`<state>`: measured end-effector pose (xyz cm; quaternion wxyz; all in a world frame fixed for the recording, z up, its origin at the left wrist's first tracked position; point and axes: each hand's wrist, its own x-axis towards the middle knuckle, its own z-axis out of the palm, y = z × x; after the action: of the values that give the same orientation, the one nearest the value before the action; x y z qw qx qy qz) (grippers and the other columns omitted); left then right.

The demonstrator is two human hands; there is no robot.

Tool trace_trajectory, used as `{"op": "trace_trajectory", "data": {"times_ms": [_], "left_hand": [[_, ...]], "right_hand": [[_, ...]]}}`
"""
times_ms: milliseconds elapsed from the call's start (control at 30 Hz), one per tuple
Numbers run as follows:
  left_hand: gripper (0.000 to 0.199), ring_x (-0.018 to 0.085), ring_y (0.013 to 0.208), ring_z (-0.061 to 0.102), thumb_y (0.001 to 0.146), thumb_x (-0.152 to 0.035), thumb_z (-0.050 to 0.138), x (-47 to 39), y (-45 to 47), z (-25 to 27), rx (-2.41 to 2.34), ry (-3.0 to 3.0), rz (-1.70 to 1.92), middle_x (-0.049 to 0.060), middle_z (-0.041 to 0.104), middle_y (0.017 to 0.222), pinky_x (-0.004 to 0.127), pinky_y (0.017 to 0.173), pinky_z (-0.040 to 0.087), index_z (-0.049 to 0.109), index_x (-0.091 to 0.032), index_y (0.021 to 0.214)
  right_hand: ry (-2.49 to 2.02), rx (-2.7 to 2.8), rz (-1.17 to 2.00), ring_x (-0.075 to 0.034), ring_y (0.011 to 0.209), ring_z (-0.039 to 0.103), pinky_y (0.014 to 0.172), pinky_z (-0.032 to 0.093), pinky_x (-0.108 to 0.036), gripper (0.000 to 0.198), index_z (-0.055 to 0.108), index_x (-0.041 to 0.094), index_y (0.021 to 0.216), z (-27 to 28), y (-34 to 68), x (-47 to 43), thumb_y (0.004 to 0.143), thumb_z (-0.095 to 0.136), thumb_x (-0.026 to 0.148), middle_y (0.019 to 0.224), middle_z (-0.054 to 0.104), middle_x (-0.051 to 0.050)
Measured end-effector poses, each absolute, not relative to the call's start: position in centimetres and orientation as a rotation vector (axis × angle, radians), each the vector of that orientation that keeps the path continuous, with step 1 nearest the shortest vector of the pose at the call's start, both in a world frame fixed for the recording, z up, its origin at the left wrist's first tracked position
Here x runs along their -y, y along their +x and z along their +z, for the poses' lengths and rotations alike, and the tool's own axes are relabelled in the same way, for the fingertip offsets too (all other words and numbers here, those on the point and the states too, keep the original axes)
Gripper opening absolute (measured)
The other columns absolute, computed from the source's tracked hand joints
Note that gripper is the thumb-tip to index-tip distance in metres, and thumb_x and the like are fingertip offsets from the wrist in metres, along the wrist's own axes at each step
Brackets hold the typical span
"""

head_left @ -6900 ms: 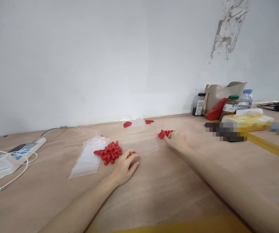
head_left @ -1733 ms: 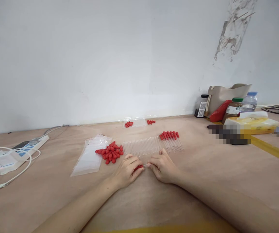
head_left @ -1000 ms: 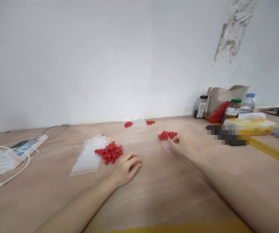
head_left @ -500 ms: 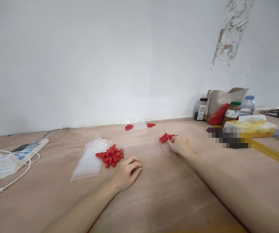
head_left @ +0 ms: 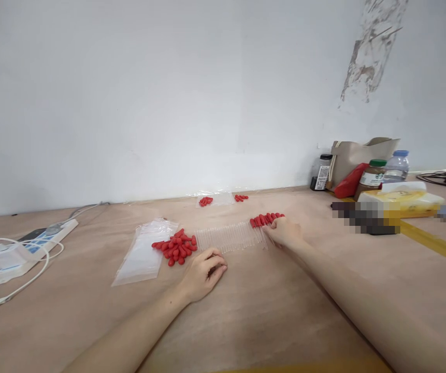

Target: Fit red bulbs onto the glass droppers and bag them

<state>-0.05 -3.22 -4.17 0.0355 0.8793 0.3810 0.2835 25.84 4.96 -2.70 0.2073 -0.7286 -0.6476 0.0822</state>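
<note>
Clear thin tubes (head_left: 225,236) lie side by side in a row across the middle of the table. At the row's right end are several droppers with red rubber bulbs (head_left: 267,219). My right hand (head_left: 285,231) is on these droppers, thumb and fingers pinched around the clear stem of one at the near side; its fingertips are partly hidden. My left hand (head_left: 206,273) rests on the table in front of the tubes, fingers loosely curled, thumb apart, nothing visible in it. Just beyond it on the left is a pile of loose red bulbs (head_left: 176,247).
Clear plastic bags (head_left: 143,254) lie stacked left of the pile. Two small groups of red-bulbed pieces in clear bags (head_left: 223,199) lie near the wall. A power strip (head_left: 32,256) with white cables is far left. Bottles, a grey bag (head_left: 358,160) and a tissue pack (head_left: 413,203) stand right.
The red-bulbed droppers have shifted slightly left, up against the row of clear tubes, and my right hand has moved a little left with them. My left hand stays in place.
</note>
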Motion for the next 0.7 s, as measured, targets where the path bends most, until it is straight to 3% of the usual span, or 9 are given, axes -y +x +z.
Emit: {"op": "trace_trajectory", "data": {"times_ms": [200,400,700], "left_hand": [[0.014,0.012,0.067,0.052,0.083,-0.022,0.044,3.3,0.1,-4.0,-1.169,2.699,0.884,0.003,0.056,0.088,0.024,0.064,0.04,0.057,-0.019,0.078],[0.023,0.01,0.06,0.047,0.079,-0.025,0.05,3.4,0.0,-4.0,-1.223,2.673,0.861,0.001,0.054,0.078,0.022,0.057,0.036,0.04,-0.017,0.06],[0.005,0.011,0.062,0.05,0.081,-0.021,0.047,3.4,0.1,-3.7,-1.207,2.646,0.819,0.0,0.053,0.077,0.023,0.059,0.038,0.051,-0.018,0.079]], "right_hand": [[-1.913,1.781,0.11,-0.018,0.073,0.056,0.069,0.034,-0.031,0.025,0.062,0.021,0.068,-2.6,25.2,-4.7,0.072,0.048,0.041,0.074,0.064,-0.003],[-1.853,1.974,0.021,-0.018,0.075,0.055,0.074,0.029,-0.033,0.019,0.063,0.022,0.065,-2.5,22.9,-4.9,0.072,0.047,0.028,0.07,0.064,-0.003],[-2.175,1.962,0.093,-0.025,0.079,0.057,0.074,0.026,-0.04,0.019,0.063,0.013,0.081,-1.8,20.3,-7.0,0.066,0.051,0.014,0.082,0.063,-0.013]]}}
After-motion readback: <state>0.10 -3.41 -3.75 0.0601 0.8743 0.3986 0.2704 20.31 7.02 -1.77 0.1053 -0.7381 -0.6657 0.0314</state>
